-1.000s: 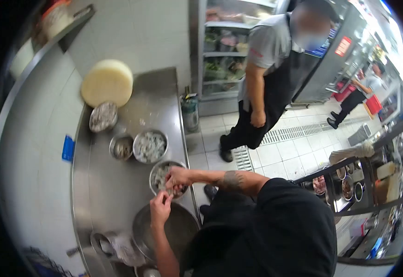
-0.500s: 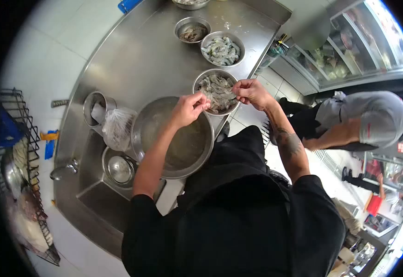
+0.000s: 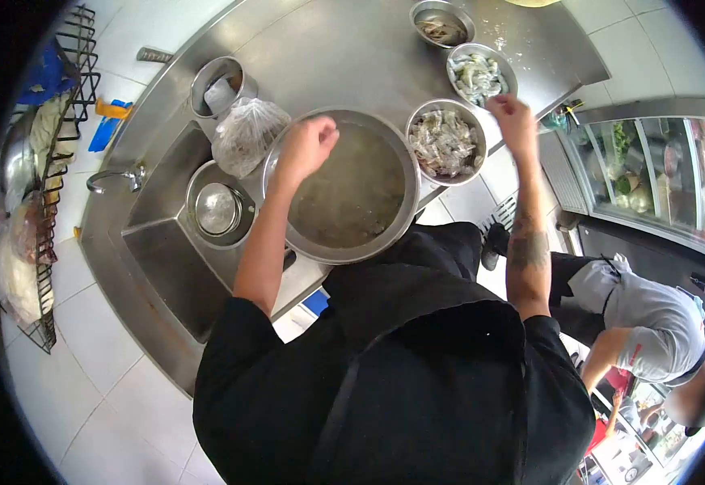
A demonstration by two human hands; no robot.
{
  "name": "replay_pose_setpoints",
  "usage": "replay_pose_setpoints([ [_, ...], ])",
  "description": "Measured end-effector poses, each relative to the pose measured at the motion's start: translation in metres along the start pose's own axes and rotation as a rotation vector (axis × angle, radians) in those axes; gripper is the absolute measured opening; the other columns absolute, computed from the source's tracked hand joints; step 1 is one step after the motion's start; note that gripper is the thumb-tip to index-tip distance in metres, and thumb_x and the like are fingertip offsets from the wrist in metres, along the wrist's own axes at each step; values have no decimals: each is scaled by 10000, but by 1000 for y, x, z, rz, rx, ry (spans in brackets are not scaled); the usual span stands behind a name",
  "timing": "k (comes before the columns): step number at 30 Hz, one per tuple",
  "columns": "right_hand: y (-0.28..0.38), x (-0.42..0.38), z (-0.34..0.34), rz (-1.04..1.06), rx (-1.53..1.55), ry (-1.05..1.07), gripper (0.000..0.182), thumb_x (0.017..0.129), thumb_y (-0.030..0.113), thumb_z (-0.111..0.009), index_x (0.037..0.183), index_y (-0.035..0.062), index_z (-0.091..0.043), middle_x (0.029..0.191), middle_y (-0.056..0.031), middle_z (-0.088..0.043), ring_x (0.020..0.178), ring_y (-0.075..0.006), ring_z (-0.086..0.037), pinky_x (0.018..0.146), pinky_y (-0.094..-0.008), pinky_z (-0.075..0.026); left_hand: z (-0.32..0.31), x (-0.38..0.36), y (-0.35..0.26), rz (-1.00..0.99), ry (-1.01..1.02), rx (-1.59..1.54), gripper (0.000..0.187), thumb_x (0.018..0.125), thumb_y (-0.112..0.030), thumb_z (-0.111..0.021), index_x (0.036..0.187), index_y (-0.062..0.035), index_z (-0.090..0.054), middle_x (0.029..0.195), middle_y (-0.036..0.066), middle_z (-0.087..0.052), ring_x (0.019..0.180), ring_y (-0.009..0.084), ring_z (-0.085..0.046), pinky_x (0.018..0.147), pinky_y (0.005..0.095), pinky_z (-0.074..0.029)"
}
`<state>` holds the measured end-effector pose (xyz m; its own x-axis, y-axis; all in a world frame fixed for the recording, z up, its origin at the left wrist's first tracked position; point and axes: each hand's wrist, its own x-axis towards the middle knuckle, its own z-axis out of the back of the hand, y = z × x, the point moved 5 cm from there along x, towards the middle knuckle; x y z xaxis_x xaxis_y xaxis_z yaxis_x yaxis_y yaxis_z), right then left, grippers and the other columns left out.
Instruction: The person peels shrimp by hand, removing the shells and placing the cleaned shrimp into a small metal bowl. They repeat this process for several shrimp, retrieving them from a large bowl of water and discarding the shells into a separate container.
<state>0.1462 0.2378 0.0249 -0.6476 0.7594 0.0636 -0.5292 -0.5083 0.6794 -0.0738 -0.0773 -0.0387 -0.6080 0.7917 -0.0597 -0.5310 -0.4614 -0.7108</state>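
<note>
Over the left rim of a large metal bowl of cloudy water [image 3: 348, 190] hovers my left hand [image 3: 308, 147], its fingers curled together. Whatever it may hold is hidden. My right hand [image 3: 516, 121] is at the near right edge of a metal bowl of pale peeled shrimp [image 3: 479, 77], fingertips pinched and pointing toward it. Slight blur hides whether a shrimp is between them. Between my hands, closer to me, stands a metal bowl of greyish shrimp or shells [image 3: 446, 144]. A smaller bowl with brownish pieces in liquid [image 3: 441, 31] sits farther back.
A steel counter [image 3: 320, 61] carries the bowls. To the left are a metal pot [image 3: 221, 87], a filled plastic bag [image 3: 247, 137], and a sink [image 3: 166, 259] with a strainer [image 3: 217, 208] and tap [image 3: 118, 178]. A co-worker [image 3: 652, 315] bends at the right near a glass-fronted fridge [image 3: 660, 178].
My hands have moved apart: the right from the greyish shrimp bowl to the peeled shrimp bowl, the left over the large water bowl. The camera view has shifted and turned.
</note>
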Motion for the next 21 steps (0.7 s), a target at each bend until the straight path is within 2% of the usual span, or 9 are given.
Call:
replay_pose_setpoints([
  [3,33,-55,-88,159,-130,335,267,849,264,-652,1028,70,-697,889,-166,-707,836,-331,-689,750,-430,-532,-38,-46,18,211,322,126,185,820,-217,-690,877,-41,-705,885,176,-706,814,362,-679,733,431,-535],
  [6,70,-118,-161,328,-217,685,227,806,241,-628,873,26,-659,866,-203,-681,895,-391,-661,814,-486,-530,-67,-83,11,264,404,350,224,812,-259,-713,929,-69,-713,963,198,-699,857,376,-684,788,469,-544],
  [8,76,-141,-185,388,-196,748,206,800,220,-606,858,34,-671,870,-219,-681,865,-407,-665,792,-504,-542,-81,-98,21,431,389,452,273,788,-267,-732,951,-48,-719,988,247,-685,901,429,-670,810,484,-554],
  [12,83,-148,-198,339,-158,750,254,806,258,-633,902,27,-675,900,-205,-682,840,-404,-655,765,-488,-529,-93,-112,45,463,358,478,312,769,-268,-756,998,-60,-716,1023,219,-690,898,419,-675,816,473,-556],
  [14,86,-148,-195,337,-144,760,249,803,251,-633,890,22,-675,906,-206,-683,828,-404,-656,756,-485,-529,-76,-113,47,377,132,263,340,745,-264,-791,990,-43,-710,931,198,-699,830,375,-688,746,446,-549],
  [16,86,-146,-187,344,-41,752,216,805,214,-626,848,6,-666,819,-198,-671,778,-397,-651,752,-478,-525,-55,-108,46,378,146,92,351,741,-266,-799,980,-28,-699,865,193,-686,770,354,-674,703,433,-528],
  [18,87,-140,-180,373,14,749,208,814,207,-633,895,18,-670,858,-196,-663,802,-387,-643,767,-465,-522,-37,-102,38,376,143,-81,364,738,-268,-808,969,-13,-689,799,188,-673,710,332,-661,659,420,-507],
  [20,94,-137,-176,403,71,743,209,823,200,-640,941,31,-673,898,-194,-655,827,-377,-635,783,-453,-518,-19,-97,25,255,68,-9,332,770,-222,-803,985,5,-690,736,144,-678,638,200,-639,630,343,-495],
  [21,105,-135,-164,502,72,588,239,830,201,-648,1030,69,-664,1010,-179,-623,910,-365,-609,805,-438,-512,-12,-96,15,183,11,-88,312,802,-209,-783,983,23,-680,732,141,-663,619,170,-602,619,325,-486],
])
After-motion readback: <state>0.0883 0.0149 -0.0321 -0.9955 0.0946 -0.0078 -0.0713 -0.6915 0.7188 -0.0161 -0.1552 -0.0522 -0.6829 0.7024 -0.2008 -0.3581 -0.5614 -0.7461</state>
